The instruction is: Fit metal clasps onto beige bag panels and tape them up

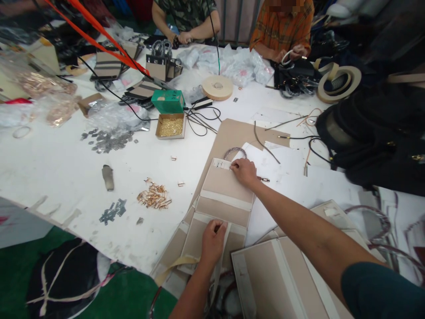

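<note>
A beige panel with pale strips (226, 186) lies in front of me on brown board (229, 133). My right hand (245, 172) is at its upper right corner, fingers pinched together beside a small white label (222, 164); what they hold is too small to make out. Just behind the panel's far edge is a dark ring-shaped handle (235, 153). My left hand (214, 239) rests over the near part of the panel, fingers curled closed, and its fingertips hide whatever is between them. A cream strip (181, 264) passes beside the left wrist.
More beige panels (282, 279) lie at the lower right. Gold fittings (155, 196), grey metal pieces (113, 212) and a box of gold bits (171, 126) sit on the white table (133, 239). Tape rolls (341, 84) and a black bag (375, 133) are at right. Two people work opposite.
</note>
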Demonstrator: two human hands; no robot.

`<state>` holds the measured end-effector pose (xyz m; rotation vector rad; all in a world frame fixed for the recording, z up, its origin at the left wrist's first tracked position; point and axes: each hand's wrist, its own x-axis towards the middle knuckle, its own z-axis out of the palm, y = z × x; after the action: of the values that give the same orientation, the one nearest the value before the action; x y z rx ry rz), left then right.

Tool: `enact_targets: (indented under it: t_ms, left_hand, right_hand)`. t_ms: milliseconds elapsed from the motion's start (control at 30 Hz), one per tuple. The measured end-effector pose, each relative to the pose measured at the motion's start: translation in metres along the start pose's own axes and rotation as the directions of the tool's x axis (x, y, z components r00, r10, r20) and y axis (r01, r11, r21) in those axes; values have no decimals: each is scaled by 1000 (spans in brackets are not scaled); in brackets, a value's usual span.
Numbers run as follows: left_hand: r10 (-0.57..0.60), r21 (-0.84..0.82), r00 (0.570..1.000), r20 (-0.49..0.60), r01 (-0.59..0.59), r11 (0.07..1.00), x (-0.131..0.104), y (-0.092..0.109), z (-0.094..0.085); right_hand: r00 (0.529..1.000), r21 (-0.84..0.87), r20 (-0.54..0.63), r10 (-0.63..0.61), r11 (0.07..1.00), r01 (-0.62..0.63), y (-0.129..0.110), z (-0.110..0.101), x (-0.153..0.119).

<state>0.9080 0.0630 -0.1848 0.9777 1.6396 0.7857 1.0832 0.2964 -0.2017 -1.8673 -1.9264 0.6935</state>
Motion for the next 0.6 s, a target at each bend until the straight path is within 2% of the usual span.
enact_targets:
  t_ms: [167, 267, 400, 500, 533, 600]
  left_hand:
    - [-25, -42, 999, 37, 26, 999, -3, 7, -4]
    - [-43, -62, 998, 35, 46, 997, -12, 14, -6]
    - [-56, -66, 998, -25, 55, 996, -25, 22, -11]
    - [-55, -90, 996, -64, 49, 995, -30, 29, -17]
    - [-50, -100, 996, -74, 43, 994, -31, 31, -18]
    - [-37, -116, 995, -89, 27, 993, -33, 35, -20]
  right_hand:
    - [986, -149, -167, -18, 989, -7, 3, 9, -8]
    - [983, -120, -173, 57, 990, -79, 0, 7, 1]
    - [979, -42, -178, 104, 993, -113, -8, -12, 9]
    - [982, 56, -181, 55, 997, -46, -18, -31, -21]
    - [991, 151, -131, 23, 988, -3, -23, -36, -41]
    - [994, 427, 85, -65, 904, 23, -32, -42, -90]
